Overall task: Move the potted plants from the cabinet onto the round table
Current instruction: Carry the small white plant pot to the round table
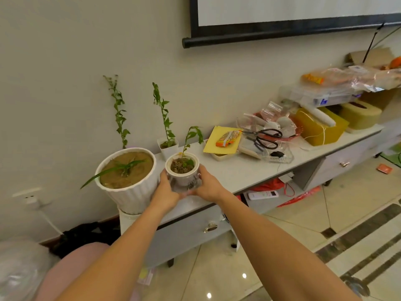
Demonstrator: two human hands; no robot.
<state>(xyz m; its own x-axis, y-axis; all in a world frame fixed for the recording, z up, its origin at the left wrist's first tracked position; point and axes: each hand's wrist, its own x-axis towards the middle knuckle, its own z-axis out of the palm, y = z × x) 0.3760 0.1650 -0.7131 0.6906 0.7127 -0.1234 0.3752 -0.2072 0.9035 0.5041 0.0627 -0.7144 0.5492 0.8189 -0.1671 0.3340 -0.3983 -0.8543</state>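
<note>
A small white round pot [183, 178] with dark soil and a thin green seedling is held between both my hands, at the left end of the long grey cabinet [249, 172]. My left hand [166, 191] grips its left side and my right hand [208, 186] its right side. Whether the pot touches the cabinet top I cannot tell. A large ribbed white pot [130, 187] with sandy soil and a tall stem stands just left of it. A small square white pot [168, 148] with a tall leafy stem stands behind, against the wall. The round table is not in view.
Further right the cabinet top holds a yellow envelope [221, 141] with a snack pack, black scissors [263, 137], plastic packaging, a yellow box [319, 127] and a tissue box. A projector screen [282, 18] hangs above. A wall socket [30, 197] sits low left. Tiled floor lies to the right.
</note>
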